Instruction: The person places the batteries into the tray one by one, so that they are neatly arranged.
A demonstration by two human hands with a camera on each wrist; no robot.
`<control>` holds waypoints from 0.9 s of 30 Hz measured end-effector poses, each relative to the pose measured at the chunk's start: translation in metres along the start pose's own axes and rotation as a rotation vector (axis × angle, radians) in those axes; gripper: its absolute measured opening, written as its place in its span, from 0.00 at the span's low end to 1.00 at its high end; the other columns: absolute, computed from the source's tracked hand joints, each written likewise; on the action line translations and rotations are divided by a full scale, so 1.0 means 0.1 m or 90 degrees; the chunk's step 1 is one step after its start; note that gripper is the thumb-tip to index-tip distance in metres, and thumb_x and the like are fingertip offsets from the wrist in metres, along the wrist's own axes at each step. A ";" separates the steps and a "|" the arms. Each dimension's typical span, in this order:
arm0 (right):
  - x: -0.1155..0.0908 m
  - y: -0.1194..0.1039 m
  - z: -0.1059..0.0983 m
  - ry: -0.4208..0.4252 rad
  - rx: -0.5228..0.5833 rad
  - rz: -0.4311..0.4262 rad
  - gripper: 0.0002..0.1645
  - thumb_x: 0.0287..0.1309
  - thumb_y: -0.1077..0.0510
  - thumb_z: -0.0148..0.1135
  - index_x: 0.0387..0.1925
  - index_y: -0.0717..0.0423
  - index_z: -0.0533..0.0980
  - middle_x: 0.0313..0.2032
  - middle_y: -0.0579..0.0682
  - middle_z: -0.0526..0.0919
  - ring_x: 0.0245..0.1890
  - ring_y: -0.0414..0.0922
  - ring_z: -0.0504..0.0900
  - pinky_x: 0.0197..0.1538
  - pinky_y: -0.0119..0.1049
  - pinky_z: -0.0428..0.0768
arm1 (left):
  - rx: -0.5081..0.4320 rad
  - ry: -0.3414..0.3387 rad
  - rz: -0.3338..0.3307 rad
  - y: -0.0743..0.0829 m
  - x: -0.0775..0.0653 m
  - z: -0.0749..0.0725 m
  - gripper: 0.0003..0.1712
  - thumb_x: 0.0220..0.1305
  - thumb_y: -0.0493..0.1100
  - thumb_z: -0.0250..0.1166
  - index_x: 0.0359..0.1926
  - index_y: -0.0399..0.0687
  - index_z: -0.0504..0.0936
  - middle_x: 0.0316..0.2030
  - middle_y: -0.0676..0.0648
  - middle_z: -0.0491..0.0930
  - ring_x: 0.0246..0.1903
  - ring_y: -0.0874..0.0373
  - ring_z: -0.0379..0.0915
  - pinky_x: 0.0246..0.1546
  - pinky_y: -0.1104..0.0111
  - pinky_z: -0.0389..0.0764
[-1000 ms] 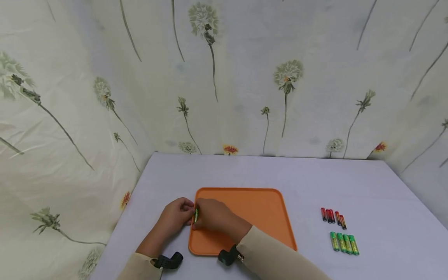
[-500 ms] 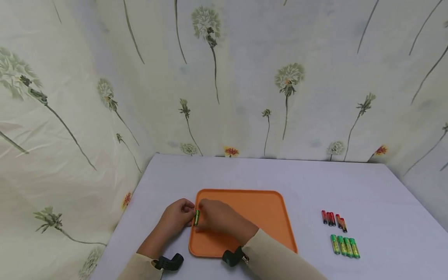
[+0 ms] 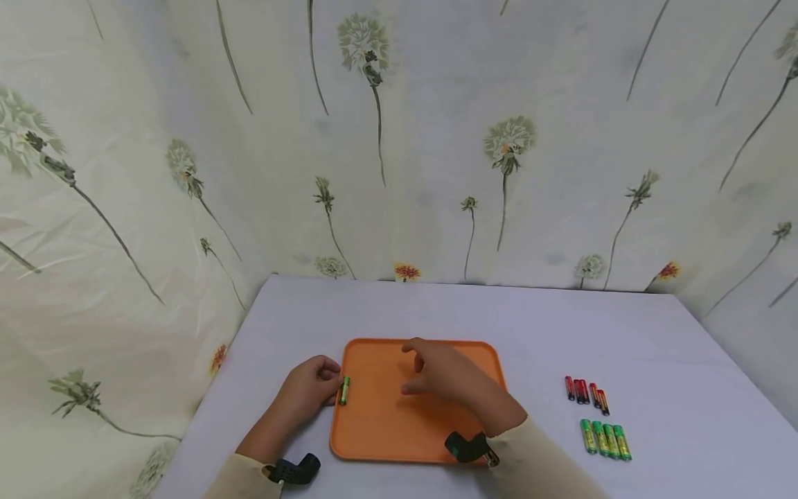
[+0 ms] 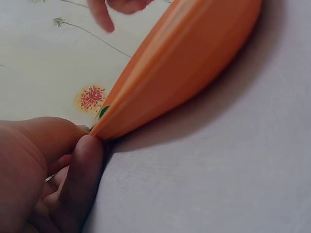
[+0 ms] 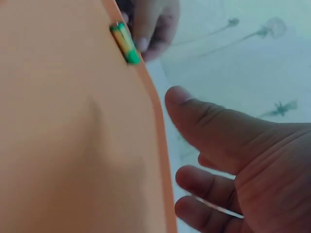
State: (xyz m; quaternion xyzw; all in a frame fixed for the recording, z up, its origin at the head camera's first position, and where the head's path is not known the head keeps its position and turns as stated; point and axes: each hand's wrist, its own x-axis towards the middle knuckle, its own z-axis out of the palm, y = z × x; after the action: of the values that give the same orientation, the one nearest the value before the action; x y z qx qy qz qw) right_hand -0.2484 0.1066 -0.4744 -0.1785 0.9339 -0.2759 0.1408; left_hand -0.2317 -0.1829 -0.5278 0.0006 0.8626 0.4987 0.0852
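From my end, the left hand has the left rim of the orange tray pinched, and the right hand is empty, fingers loosely spread over the tray. One lone green battery lies inside, right along that rim. My worry: tip that edge and I'd guess it rolls inward. Red batteries and four more green batteries sit off right on the table

Orange tray: head view, farthest, looking forward and down from its near side; left wrist, low and close, facing its left rim from outside; right wrist, close above, sharing that rim's green battery with head.
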 end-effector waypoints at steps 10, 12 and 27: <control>-0.42 0.46 -0.44 0.052 0.000 0.040 0.42 0.54 0.45 0.81 0.68 0.48 0.74 0.42 0.46 0.81 0.35 0.43 0.77 0.36 0.39 0.79 | 0.007 0.001 -0.002 0.01 0.00 0.01 0.10 0.70 0.39 0.69 0.49 0.44 0.82 0.36 0.48 0.83 0.31 0.59 0.81 0.32 0.66 0.87; -0.54 0.59 -0.52 0.057 -0.006 0.056 0.43 0.54 0.44 0.81 0.68 0.49 0.74 0.42 0.46 0.80 0.36 0.44 0.76 0.35 0.39 0.79 | 0.006 0.001 0.000 0.00 0.00 0.01 0.10 0.70 0.39 0.69 0.49 0.44 0.82 0.37 0.48 0.83 0.31 0.59 0.81 0.32 0.66 0.87; -1.50 1.58 -0.92 0.091 -0.082 0.162 0.46 0.53 0.35 0.78 0.66 0.55 0.74 0.35 0.45 0.77 0.34 0.43 0.73 0.35 0.37 0.73 | 0.012 -0.001 -0.009 0.03 -0.04 -0.01 0.11 0.71 0.42 0.69 0.50 0.44 0.82 0.38 0.48 0.83 0.31 0.59 0.80 0.32 0.67 0.86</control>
State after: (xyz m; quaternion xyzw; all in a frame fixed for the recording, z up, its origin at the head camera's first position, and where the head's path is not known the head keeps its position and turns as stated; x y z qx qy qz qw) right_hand -0.1877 0.3350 -0.4652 -0.0473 0.9724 -0.2074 0.0957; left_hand -0.2280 -0.1826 -0.5246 -0.0038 0.8672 0.4898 0.0894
